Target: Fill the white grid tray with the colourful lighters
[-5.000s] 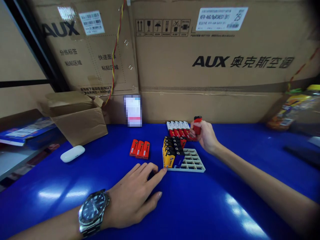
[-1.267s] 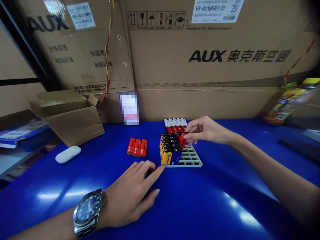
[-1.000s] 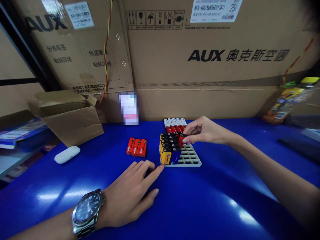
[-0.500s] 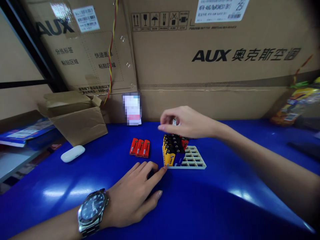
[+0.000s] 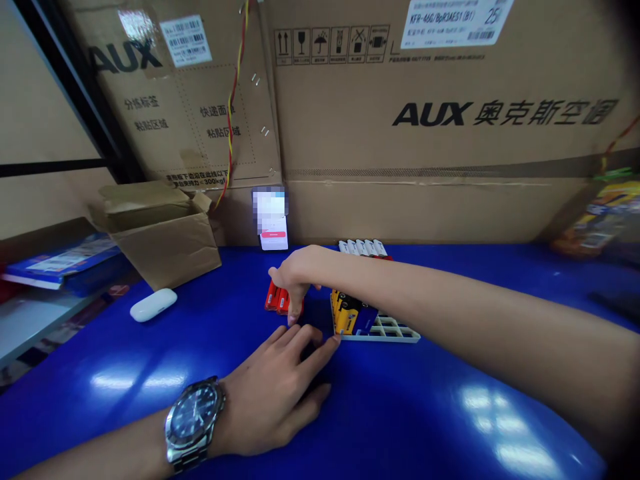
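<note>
Three red batteries point(image 5: 273, 297) lie side by side on the blue table, partly covered by my right hand point(image 5: 300, 273). Its thumb points down at the rightmost one and its fingers curl around that battery; some fingers are hidden. My left hand point(image 5: 280, 390) rests on the table with fingers spread, its index fingertip touching the front left corner of a pale grid tray point(image 5: 390, 339). Upright yellow batteries point(image 5: 346, 320) and dark blue batteries point(image 5: 366, 321) fill the tray's left part, and my right forearm hides much of it.
Several white batteries point(image 5: 363, 248) lie behind the tray, with a bit of red beside them. A lit phone point(image 5: 273, 223) leans on the large cardboard box point(image 5: 425, 160). To the left are a white oval case point(image 5: 153, 305) and an open carton point(image 5: 170, 247); a snack bag point(image 5: 593, 220) is at right.
My right hand has moved left and nearer, from above the tray to the red batteries. My left hand keeps its place at the tray corner. The view has shifted slightly.
</note>
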Available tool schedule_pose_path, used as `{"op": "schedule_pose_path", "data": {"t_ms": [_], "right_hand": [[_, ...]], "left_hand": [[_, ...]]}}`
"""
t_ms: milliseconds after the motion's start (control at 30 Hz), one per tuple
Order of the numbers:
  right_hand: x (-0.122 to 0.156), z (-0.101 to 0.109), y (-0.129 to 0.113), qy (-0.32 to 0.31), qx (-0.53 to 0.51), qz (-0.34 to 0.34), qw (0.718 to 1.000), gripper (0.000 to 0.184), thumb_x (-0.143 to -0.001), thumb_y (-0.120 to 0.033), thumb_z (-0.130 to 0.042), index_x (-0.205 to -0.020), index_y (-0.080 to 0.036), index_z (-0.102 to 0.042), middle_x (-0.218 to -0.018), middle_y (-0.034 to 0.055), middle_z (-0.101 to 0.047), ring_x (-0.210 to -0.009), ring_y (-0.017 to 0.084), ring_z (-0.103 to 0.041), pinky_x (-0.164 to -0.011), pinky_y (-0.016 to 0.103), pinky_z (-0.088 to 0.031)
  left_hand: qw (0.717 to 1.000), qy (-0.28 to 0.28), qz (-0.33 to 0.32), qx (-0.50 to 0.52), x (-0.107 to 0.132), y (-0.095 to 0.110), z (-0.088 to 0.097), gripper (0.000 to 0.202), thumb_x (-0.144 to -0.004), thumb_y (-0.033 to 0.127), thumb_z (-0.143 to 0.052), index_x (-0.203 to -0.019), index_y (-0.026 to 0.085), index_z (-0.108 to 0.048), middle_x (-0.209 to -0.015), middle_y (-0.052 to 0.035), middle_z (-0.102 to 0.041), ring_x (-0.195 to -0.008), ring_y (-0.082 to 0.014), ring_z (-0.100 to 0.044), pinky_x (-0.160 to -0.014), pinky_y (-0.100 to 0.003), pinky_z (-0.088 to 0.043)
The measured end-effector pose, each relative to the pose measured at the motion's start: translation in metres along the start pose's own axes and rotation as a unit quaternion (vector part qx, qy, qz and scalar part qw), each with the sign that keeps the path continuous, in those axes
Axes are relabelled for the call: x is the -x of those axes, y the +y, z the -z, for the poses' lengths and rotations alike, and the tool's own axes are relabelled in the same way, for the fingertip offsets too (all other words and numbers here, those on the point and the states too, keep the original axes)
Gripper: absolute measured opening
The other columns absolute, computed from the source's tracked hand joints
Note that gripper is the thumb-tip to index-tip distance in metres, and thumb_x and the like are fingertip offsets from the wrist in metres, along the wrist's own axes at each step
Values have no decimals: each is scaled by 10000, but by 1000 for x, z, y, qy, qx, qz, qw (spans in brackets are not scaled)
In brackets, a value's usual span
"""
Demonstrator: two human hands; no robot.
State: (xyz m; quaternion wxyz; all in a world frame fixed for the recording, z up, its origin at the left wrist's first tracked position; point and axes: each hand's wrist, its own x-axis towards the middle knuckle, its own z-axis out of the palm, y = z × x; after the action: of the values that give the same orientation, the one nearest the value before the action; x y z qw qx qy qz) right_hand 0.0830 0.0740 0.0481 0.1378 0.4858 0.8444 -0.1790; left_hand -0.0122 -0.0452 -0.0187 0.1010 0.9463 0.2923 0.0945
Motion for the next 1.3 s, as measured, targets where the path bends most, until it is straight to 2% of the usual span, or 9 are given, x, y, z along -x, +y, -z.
{"op": "schedule_pose_path", "data": {"t_ms": [233, 333, 433, 500, 600, 733, 867, 1067, 1300], "right_hand": [[-4, 18, 30, -31, 120, 14, 992, 463, -473, -342, -839, -861, -149, -678, -659, 20, -632, -656, 234, -609, -603, 375, -484], [3, 34, 55, 74, 124, 57, 988, 380, -539, -268, -772, -875, -135, -656, -768, 51, -644, -682, 211, -590, -574, 327, -457], [19, 41, 84, 182, -36, 108, 977, 392, -577, -260, -720, -942, -143, -636, -847, 68, -651, -723, 211, -592, -594, 324, -460], [33, 34, 104, 246, -220, 118, 937, 440, -593, -196, -692, -1023, -161, -608, -926, 71, -649, -798, 209, -608, -670, 328, -491], [56, 8, 130, 272, -495, 116, 817, 552, -609, -146, -675, -1136, -184, -513, -948, 80, -656, -847, 221, -640, -743, 371, -525], [80, -35, 154, 324, -622, 45, 711, 541, -640, -125, -701, -1123, -191, -468, -873, 75, -668, -785, 190, -656, -698, 334, -544], [91, -64, 162, 361, -668, 36, 650, 367, -675, -183, -723, -985, -197, -526, -916, 55, -639, -713, 137, -611, -586, 279, -526], [91, -72, 159, 380, -677, 55, 628, 217, -706, -281, -683, -778, -208, -491, -595, -29, -545, -495, 91, -467, -426, 215, -357], [90, -78, 161, 403, -600, -21, 691, 414, -779, -462, -594, -510, -192, -434, -397, -55, -317, -358, 54, -260, -363, 228, -172]], "left_hand": [[1000, 7, -1, -4, 1, 1, 2, 507, -916, 280, -423, -1407, 208, -323, -1165, -117, -508, -964, -248, -516, -838, -428, -490], [1000, 6, -2, -2, 1, 1, 3, 497, -917, 278, -421, -1399, 194, -334, -1157, -120, -511, -954, -245, -515, -841, -430, -489], [1000, 3, -1, 4, 1, 2, 3, 493, -923, 281, -415, -1400, 188, -333, -1174, -121, -504, -975, -244, -511, -860, -434, -485], [1000, -1, 0, 7, 1, 1, 3, 498, -924, 281, -416, -1404, 184, -328, -1187, -124, -498, -995, -249, -508, -874, -445, -480], [1000, -8, 3, 9, 1, 1, 2, 503, -924, 283, -416, -1407, 177, -325, -1196, -127, -492, -1005, -255, -505, -884, -463, -474], [1000, -15, 6, 12, 1, 1, 2, 503, -932, 282, -397, -1416, 176, -307, -1221, -132, -481, -1024, -259, -491, -906, -479, -459], [1000, -19, 3, 11, 1, 1, 3, 506, -935, 282, -389, -1422, 181, -292, -1235, -132, -474, -1034, -260, -484, -906, -474, -459], [1000, -15, 5, 11, 1, 0, 1, 507, -935, 285, -396, -1423, 191, -296, -1239, -127, -475, -1041, -259, -492, -909, -481, -461], [1000, -13, 4, 12, 0, 0, 0, 516, -937, 297, -394, -1433, 200, -286, -1242, -125, -475, -1048, -262, -500, -902, -486, -469]]}}
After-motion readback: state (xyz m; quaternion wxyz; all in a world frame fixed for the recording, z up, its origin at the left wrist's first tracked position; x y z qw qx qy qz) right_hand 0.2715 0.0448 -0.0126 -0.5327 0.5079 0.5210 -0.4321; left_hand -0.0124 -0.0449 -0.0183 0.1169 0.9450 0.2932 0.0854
